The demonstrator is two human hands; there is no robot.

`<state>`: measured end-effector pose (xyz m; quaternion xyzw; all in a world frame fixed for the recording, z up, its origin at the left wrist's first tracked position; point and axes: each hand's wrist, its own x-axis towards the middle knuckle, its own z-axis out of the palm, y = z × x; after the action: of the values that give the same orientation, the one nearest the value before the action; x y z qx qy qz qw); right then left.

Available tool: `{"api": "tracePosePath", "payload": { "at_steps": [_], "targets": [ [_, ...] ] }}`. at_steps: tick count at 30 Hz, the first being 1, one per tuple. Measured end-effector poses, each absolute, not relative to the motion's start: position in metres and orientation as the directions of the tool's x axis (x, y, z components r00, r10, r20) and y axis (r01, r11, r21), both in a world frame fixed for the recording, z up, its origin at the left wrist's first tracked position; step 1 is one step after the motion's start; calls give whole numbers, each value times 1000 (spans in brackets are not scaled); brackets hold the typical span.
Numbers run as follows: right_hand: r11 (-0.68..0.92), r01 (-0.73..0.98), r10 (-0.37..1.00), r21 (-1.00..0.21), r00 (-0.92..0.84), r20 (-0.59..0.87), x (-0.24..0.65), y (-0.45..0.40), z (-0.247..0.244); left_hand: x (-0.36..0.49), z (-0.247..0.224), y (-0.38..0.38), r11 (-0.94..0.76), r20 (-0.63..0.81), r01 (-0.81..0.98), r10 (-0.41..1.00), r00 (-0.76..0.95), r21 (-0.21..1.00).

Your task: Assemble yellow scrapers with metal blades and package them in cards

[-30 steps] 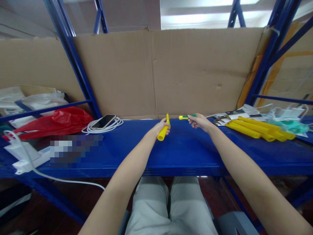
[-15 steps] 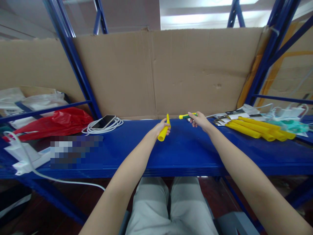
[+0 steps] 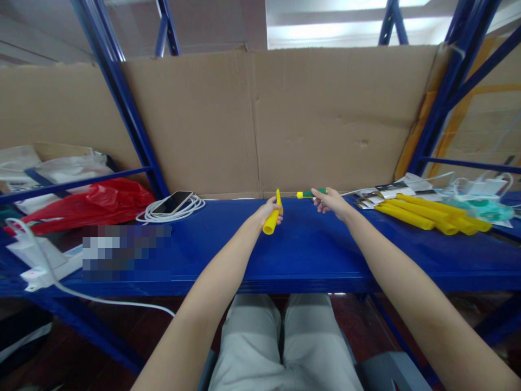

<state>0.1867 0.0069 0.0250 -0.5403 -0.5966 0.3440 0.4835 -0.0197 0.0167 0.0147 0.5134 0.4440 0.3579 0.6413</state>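
Observation:
My left hand [image 3: 269, 212] is closed around a yellow tube [image 3: 270, 222], whose open round end faces me while its narrow end points away. To its right, my right hand [image 3: 331, 201] grips a screwdriver [image 3: 304, 194] with a green and yellow handle. The screwdriver lies about level and points left at the upper part of the tube. Its thin shaft is hard to make out, so I cannot tell whether the tip touches the tube. Both hands are above the far half of the blue shelf top [image 3: 309, 244].
Several yellow tubes [image 3: 431, 214] lie at the right beside printed packets [image 3: 378, 195]. Left of my hands are a phone [image 3: 174, 202] and a coiled white cable [image 3: 191, 209]. Farther left are a red plastic bag [image 3: 118, 201] and a power strip [image 3: 49, 271]. Cardboard [image 3: 325, 119] stands behind.
The screwdriver handle has turned slightly in my right hand, showing more green, and sits a touch farther left. My left hand and the tube have barely moved.

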Motion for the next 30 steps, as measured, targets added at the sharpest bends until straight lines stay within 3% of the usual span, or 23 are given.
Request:
{"api": "tracePosePath", "payload": {
  "at_steps": [5,11,15,19,27,30],
  "targets": [
    [97,316,967,-944,193,164,186,8,24,-17,14,14,210,-201,12,917,344,978],
    [177,122,984,-977,9,179,189,8,25,-17,15,14,203,-196,15,920,340,979],
    [190,211,976,-959,65,208,189,9,25,-17,15,14,207,-201,19,921,333,978],
    [99,301,973,-948,170,155,188,11,23,-15,14,14,203,-196,12,926,323,979],
    [130,31,991,-991,36,131,189,11,22,-13,14,12,187,-187,30,938,293,982],
    [160,7,986,-987,56,160,188,11,23,-12,13,12,176,-179,36,941,287,984]
  ]
}}
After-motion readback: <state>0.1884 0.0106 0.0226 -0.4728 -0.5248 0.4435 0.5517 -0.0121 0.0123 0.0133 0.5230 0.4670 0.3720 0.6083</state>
